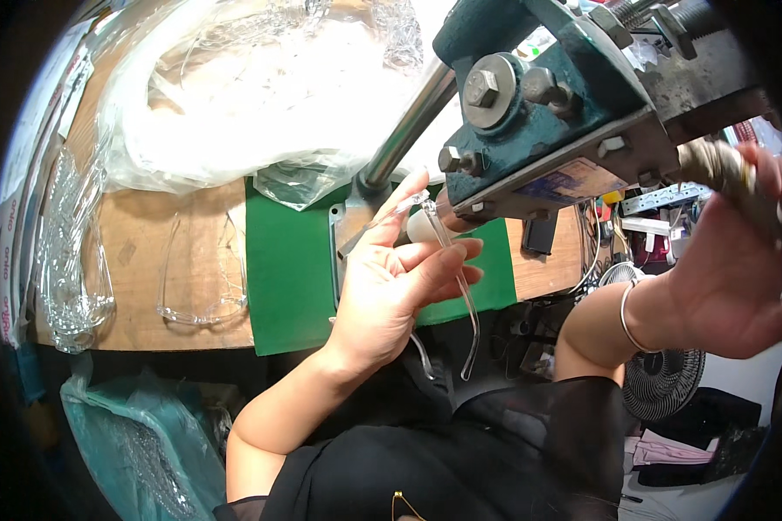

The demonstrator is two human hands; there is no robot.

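My left hand (372, 304) is closed around a clear plastic eyeglass frame (469, 326), with its thin temples hanging down past the fingers. The frame's front is mostly hidden by the fingers, just under the white round tip (422, 227) of a dark green hand press (517, 130). Whether the tip touches the frame, I cannot tell. At the far right, my right hand (725, 260) is wrapped around the press's cloth-bound lever handle (711, 165); a bangle circles that wrist.
A green mat (291, 300) covers part of the wooden table (139, 234). Clear eyeglass frames (202, 317) lie to its left, beside a stack of more (74, 295). A large clear plastic bag (139, 156) spreads behind. Lower down are a teal bag (104, 417) and a fan (665, 382).
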